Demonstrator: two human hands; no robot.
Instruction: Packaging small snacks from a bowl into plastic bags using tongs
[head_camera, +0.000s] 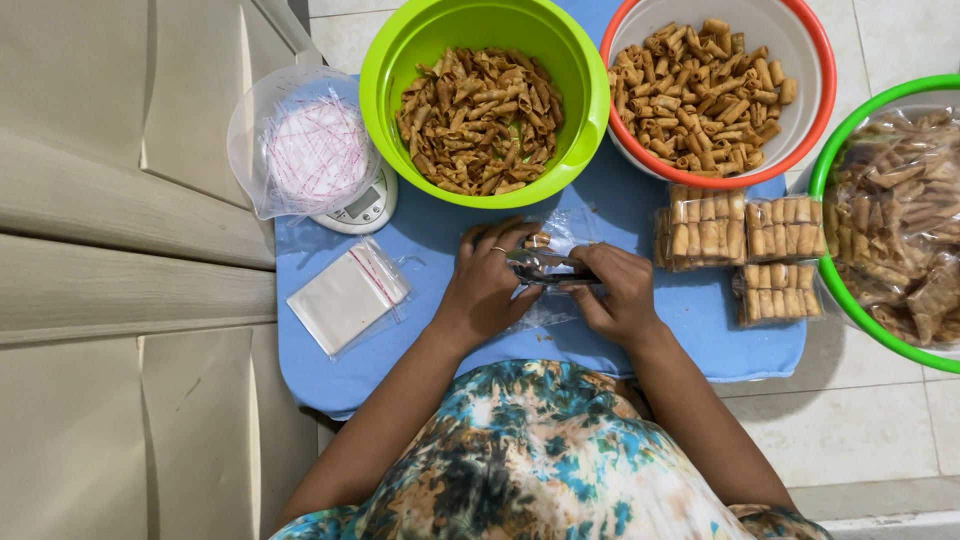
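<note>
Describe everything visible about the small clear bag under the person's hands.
The clear bag is a small pouch of thin, glossy transparent plastic, lying flat on the blue table just in front of the green bowl. At least one golden rolled snack shows through it near the top. The left hand presses on its left side, and the right hand covers its right side, holding a metal stapler-like tool across it. Its lower edge pokes out, crinkled, between the hands. Whether it is sealed cannot be seen.

Blue table (430, 250) w/ two bowls, scale (362, 206), flat bag stack (347, 296) (clear), three filled packs (745, 255).
</note>
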